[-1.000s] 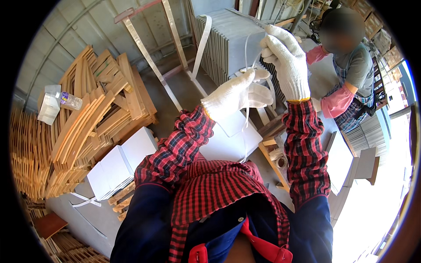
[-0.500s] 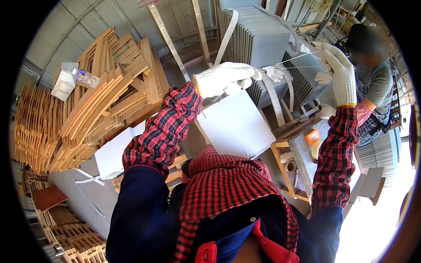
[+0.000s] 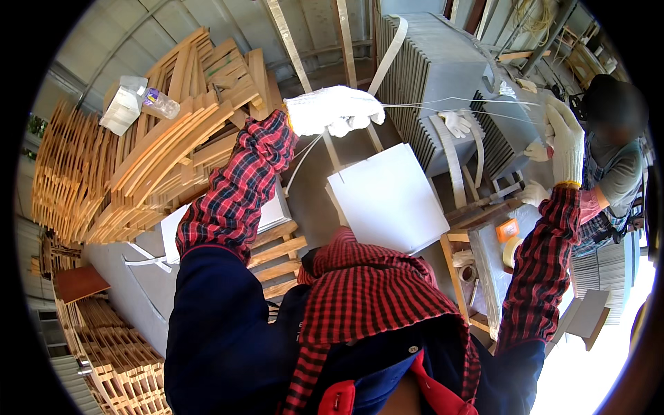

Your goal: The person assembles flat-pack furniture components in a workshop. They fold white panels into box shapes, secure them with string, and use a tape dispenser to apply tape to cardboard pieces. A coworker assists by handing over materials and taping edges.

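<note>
A white string (image 3: 449, 102) stretches in roughly parallel strands between my two hands, both in white knit gloves. My left hand (image 3: 333, 113) is closed in a fist around it, with loose ends hanging below the palm. At the right, my right hand (image 3: 567, 142) is raised with fingers long and close together, and the strands run into its finger side. Below the string lies a squared stack of white sheets (image 3: 391, 199). Neither hand touches the stack.
Stacked curved wooden pieces (image 3: 159, 159) fill the left side. Grey panels (image 3: 443, 76) stand far ahead, with a white glove (image 3: 455, 124) on them. A co-worker (image 3: 612, 166) stands close beyond my right hand. A bench (image 3: 487, 256) holds tape rolls and an orange box (image 3: 508, 229).
My left hand has moved left, away from my right hand, and closed from a pinch into a fist. The string span between them is longer. The whole view has shifted slightly.
</note>
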Available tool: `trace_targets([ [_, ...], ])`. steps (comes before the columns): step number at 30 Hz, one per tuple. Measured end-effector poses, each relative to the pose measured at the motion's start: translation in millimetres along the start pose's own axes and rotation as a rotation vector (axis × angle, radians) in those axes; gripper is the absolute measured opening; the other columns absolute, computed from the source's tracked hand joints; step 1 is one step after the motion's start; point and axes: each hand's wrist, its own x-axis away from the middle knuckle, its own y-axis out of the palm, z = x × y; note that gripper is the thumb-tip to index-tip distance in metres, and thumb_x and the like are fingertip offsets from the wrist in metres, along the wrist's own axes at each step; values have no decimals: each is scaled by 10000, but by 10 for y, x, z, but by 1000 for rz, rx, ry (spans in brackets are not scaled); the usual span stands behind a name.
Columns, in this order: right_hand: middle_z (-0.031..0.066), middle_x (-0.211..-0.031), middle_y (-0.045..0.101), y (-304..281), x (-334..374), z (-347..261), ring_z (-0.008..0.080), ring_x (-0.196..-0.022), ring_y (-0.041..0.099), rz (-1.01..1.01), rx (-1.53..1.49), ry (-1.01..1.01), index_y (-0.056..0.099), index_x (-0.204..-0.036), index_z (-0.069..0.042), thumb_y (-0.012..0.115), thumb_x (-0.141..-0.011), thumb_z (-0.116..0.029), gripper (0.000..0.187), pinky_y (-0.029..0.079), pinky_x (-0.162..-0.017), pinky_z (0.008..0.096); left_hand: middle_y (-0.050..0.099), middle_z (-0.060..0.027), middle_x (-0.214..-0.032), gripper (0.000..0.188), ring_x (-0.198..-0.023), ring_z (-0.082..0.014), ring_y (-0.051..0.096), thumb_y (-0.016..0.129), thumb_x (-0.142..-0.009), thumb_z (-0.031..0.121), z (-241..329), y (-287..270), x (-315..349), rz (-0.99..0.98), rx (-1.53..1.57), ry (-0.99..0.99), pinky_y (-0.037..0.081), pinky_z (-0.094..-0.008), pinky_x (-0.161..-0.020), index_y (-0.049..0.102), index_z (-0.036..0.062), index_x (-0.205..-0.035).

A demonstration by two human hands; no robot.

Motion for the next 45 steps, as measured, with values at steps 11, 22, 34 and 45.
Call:
trace_targets([
  [11, -32, -842, 560, 413, 175, -104, 12, -668, 453, -102, -743, 410, 638, -1252, 21, 584, -1017, -173, 309, 343, -563, 143, 487, 53, -765, 259, -563, -5, 380, 507, -1062, 281, -320, -311, 102, 189, 368, 184, 311, -149, -443, 628, 53, -1044],
  [22, 149, -1172, 676, 259, 97, -395, 342, -1034, 672, 18, 759, -217, 647, -1281, -153, 627, -902, -288, 402, 528, -881, 427, 461, 71, -733, 211, -621, -4, 362, 550, -1026, 240, -263, 61, 133, 212, -118, 125, 271, -171, -490, 656, 82, -937],
  [34, 59, -811, 708, 1601, 458, -1390, 169, -646, 654, -765, -203, 128, 700, -1131, -38, 636, -963, -252, 280, 538, -613, 280, 523, 36, -804, 246, -706, -67, 425, 533, -1043, 268, -141, 403, 149, 309, -197, 320, 389, -225, -640, 651, 57, -1000],
  [45, 43, -839, 659, 1821, 576, -1134, 84, -664, 584, -319, -1199, 513, 659, -1134, 31, 629, -994, -152, 233, 466, -578, 204, 618, -151, -1323, 248, -1169, -257, 621, 434, -1080, 316, -643, 654, -108, 39, 615, 200, 520, -388, -963, 549, 97, -1068],
])
